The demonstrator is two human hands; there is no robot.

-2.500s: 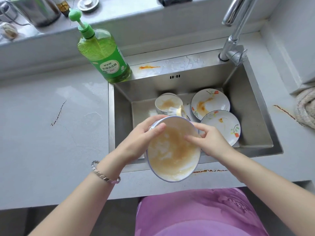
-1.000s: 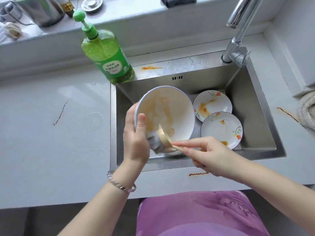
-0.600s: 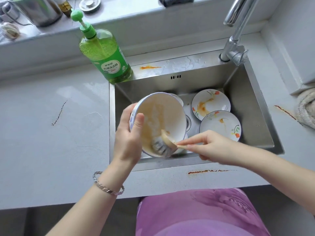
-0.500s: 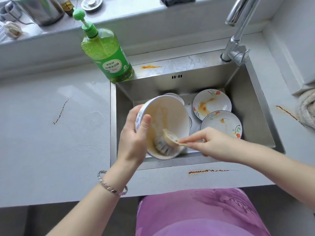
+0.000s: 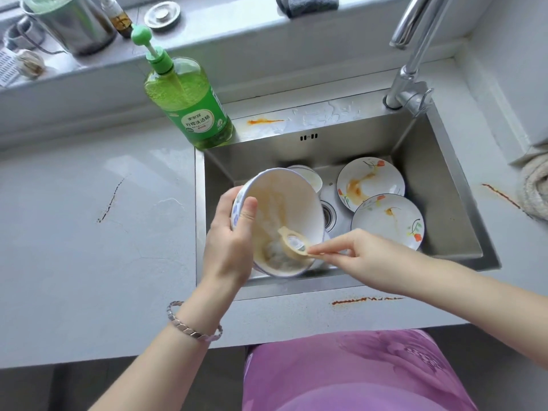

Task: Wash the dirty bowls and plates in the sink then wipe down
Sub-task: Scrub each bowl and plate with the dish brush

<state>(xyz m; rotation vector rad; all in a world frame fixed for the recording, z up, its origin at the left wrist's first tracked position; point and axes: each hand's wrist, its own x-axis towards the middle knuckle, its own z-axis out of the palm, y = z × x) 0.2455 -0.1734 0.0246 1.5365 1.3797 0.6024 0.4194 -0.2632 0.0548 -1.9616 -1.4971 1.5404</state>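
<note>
A white bowl (image 5: 284,203) with a blue rim, smeared yellow-orange inside, is tilted over the steel sink (image 5: 439,209). My left hand (image 5: 229,247) grips its left rim, thumb inside. My right hand (image 5: 360,259) pinches the handle of a beige dish brush (image 5: 293,244), whose bristles press into the bowl's lower part. Behind the bowl a second bowl (image 5: 308,176) shows partly. Two flowered plates with orange stains lie on the sink floor, one at the back (image 5: 370,182) and one nearer (image 5: 388,221).
A green dish soap pump bottle (image 5: 189,108) stands at the sink's back left corner. The faucet (image 5: 412,84) rises at the back right. Orange stains mark the sink ledge and counter (image 5: 89,232). A cloth (image 5: 533,188) lies at the right edge. Metal containers sit on the windowsill.
The bowl was turned from facing me to tilting right in my left hand alone. My right hand picked up the brush and scrubs inside, the brush moving lower in the bowl.
</note>
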